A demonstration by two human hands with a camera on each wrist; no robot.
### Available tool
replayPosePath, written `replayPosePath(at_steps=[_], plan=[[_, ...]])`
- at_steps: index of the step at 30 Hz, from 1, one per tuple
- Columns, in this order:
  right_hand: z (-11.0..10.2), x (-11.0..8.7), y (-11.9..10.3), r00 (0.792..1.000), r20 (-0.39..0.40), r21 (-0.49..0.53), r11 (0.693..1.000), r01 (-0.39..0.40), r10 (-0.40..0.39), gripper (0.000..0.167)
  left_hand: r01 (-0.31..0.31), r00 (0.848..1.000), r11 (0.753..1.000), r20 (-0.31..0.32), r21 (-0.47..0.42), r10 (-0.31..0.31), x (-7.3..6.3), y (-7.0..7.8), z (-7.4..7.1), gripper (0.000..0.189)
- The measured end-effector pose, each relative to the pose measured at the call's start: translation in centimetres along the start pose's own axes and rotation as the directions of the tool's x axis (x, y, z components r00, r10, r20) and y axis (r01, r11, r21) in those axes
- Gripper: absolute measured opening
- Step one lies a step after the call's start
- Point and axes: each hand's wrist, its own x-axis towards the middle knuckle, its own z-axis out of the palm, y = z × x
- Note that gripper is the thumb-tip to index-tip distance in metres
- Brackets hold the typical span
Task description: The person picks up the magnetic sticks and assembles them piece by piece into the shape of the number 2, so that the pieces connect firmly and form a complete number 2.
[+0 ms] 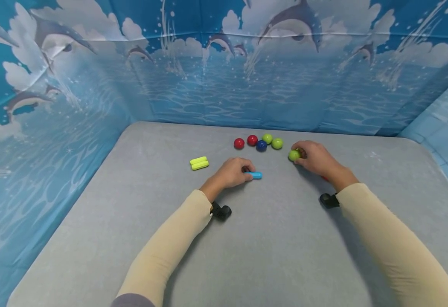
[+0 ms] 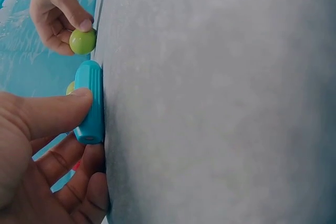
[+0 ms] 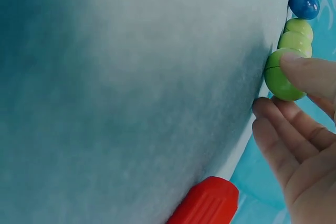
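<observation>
My left hand [image 1: 234,172] pinches a short light-blue ribbed bar [image 2: 90,103] with rounded ends, thumb on one side and fingers curled behind. In the head view the bar lies close over the grey table. To the right, my right hand [image 1: 316,157] grips a shiny green ball [image 1: 294,155] between thumb and fingers. A seam runs around this ball in the right wrist view. Below that hand a red ribbed bar [image 3: 209,203] lies on the table, mostly hidden by the wrist in the head view.
Two red balls [image 1: 239,143], a dark blue ball [image 1: 261,146] and two more green balls [image 1: 277,143] sit grouped near the table's back edge. Two yellow bars [image 1: 199,163] lie side by side, left of my left hand. A dolphin-print curtain [image 1: 224,94] surrounds the grey table [image 1: 266,247].
</observation>
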Motion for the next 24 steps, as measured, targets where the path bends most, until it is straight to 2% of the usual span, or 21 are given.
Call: replayPosePath(at_steps=[7,24], plan=[[-0.1,-0.7,-0.7,0.999,0.038,0.012,1.0,-0.023,0.023,0.038,-0.006,1.0,1.0,-0.01,0.007,0.006,-0.1,-0.2,0.1,0.015],[0.5,-2.8,-2.9,0.994,0.019,0.052,0.992,0.111,-0.112,0.04,-0.002,1.0,1.0,-0.004,-0.015,0.002,-0.2,-0.1,-0.1,0.016]])
